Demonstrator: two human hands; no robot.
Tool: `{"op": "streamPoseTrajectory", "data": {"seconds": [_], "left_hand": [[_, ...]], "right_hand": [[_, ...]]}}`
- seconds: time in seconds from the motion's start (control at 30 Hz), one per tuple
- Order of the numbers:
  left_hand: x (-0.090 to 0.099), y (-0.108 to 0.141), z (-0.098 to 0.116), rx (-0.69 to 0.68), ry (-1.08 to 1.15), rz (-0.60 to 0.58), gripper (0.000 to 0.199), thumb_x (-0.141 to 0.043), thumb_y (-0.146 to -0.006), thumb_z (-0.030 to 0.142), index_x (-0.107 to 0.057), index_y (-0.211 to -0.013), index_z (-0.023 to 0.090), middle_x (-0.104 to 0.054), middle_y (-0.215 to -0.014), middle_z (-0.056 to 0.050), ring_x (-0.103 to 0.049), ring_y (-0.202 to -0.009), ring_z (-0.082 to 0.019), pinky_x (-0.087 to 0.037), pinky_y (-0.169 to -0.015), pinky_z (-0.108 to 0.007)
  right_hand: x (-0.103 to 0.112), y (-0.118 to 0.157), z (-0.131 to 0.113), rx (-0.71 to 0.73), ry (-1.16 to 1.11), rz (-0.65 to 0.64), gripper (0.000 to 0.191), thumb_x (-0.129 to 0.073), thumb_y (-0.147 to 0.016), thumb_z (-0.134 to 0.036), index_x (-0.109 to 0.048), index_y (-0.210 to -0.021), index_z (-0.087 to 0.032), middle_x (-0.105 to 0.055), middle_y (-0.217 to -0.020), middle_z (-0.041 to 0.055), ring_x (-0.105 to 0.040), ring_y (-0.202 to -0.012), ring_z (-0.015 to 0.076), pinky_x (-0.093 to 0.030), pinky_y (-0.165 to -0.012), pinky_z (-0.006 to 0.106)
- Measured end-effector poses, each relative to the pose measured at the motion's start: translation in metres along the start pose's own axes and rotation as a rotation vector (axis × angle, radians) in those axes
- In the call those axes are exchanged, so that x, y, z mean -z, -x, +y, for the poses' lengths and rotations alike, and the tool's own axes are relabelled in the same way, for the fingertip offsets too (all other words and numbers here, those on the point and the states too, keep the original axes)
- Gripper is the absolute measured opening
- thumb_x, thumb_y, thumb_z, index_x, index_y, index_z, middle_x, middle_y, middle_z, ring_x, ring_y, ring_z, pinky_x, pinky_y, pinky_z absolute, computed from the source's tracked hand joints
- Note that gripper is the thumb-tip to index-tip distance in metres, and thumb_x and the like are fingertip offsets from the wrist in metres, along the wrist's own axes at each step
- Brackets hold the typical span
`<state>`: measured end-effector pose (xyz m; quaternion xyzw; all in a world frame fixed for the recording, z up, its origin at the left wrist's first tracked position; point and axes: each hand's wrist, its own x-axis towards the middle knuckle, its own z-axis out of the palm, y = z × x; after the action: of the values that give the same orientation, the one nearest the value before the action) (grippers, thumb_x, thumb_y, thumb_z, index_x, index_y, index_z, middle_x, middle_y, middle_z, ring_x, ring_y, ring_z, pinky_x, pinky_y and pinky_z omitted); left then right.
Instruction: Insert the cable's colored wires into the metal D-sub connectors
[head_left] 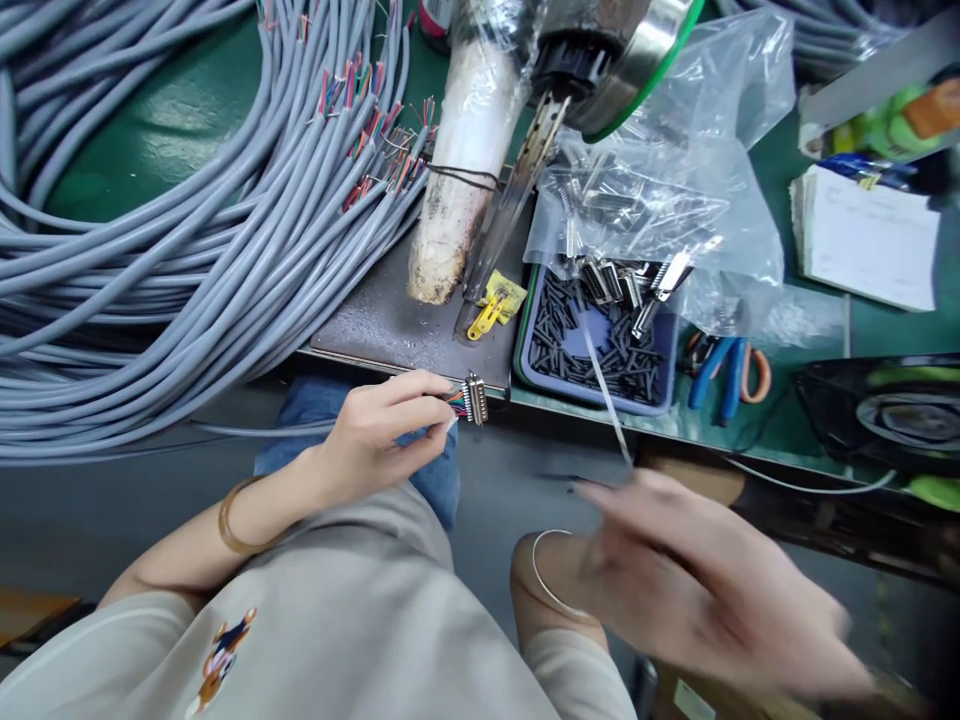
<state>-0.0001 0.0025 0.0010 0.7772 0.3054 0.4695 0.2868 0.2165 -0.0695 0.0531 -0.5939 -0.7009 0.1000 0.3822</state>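
Observation:
My left hand (390,425) is closed in a pinch behind a metal multi-pin connector (475,399), gripping the coloured wires (454,402) that run into its back. The connector's pin side faces right, just off the bench's front edge. A grey cable (262,431) trails left from behind this hand. To the right and lower, my right hand (697,570) is smeared by motion, with thumb and finger brought together. A thin dark streak (559,478) shows at its fingertips, too blurred to name. One pale thin strip (606,385) reaches from the tray down to this hand.
A blue tray (592,393) holds short black tubes and several connectors. Blue-handled pliers (716,375) lie to its right. A soldering iron (517,190), a wrapped white holder (469,150) and a solder spool (645,65) overhang the bench. Grey cables (247,230) fill the left.

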Motion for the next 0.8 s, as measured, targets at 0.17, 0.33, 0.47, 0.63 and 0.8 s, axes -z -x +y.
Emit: {"op": "streamPoseTrajectory", "data": {"seconds": [0.17,0.33,0.47,0.63,0.8], "left_hand": [[0.002,0.005,0.004,-0.092,-0.020,-0.017,0.017,-0.064,-0.086,0.004,-0.067,-0.087,0.020,-0.079,-0.093,-0.005,-0.073,-0.077,-0.011,-0.056,-0.070,-0.018],[0.010,0.006,0.010,0.342,0.333,0.036,0.029,-0.071,-0.082,0.009,-0.067,-0.108,0.018,-0.078,-0.088,-0.004,-0.068,-0.059,-0.009,-0.053,-0.053,-0.016],[0.017,0.004,0.008,0.458,0.596,-0.016,0.009,-0.074,-0.086,0.015,-0.075,-0.095,0.015,-0.081,-0.088,-0.009,-0.077,-0.073,-0.016,-0.061,-0.064,-0.021],[0.023,0.004,0.002,0.310,0.629,-0.080,0.008,-0.076,-0.088,0.016,-0.083,-0.088,0.020,-0.083,-0.088,-0.010,-0.078,-0.081,-0.019,-0.062,-0.070,-0.025],[0.022,0.003,0.006,0.166,0.483,-0.134,0.016,-0.072,-0.087,0.008,-0.082,-0.091,0.020,-0.078,-0.080,-0.005,-0.070,-0.066,-0.012,-0.054,-0.062,-0.021]], "right_hand": [[-0.028,-0.021,-0.005,0.000,-0.033,-0.198,0.020,-0.074,-0.094,-0.028,-0.076,-0.113,-0.024,-0.063,-0.062,-0.0073,-0.051,-0.048,0.0071,-0.046,-0.052,0.021],[-0.045,-0.018,0.010,0.156,-0.069,-0.083,0.024,-0.072,-0.091,-0.011,-0.074,-0.110,-0.025,-0.081,-0.087,-0.0036,-0.072,-0.064,0.0084,-0.056,-0.064,0.018],[-0.048,-0.010,0.013,0.232,-0.009,-0.035,0.033,-0.066,-0.091,-0.004,-0.071,-0.116,-0.025,-0.083,-0.112,0.0026,-0.081,-0.092,0.0155,-0.062,-0.077,0.022],[-0.046,-0.010,0.010,0.184,-0.065,-0.014,0.026,-0.068,-0.092,-0.008,-0.072,-0.110,-0.027,-0.081,-0.120,0.0044,-0.076,-0.067,0.0110,-0.058,-0.060,0.020],[-0.044,-0.012,0.008,0.036,-0.202,-0.137,0.014,-0.070,-0.095,-0.023,-0.073,-0.109,-0.023,-0.081,-0.084,-0.0014,-0.043,-0.038,0.0050,-0.035,-0.040,0.021]]}}
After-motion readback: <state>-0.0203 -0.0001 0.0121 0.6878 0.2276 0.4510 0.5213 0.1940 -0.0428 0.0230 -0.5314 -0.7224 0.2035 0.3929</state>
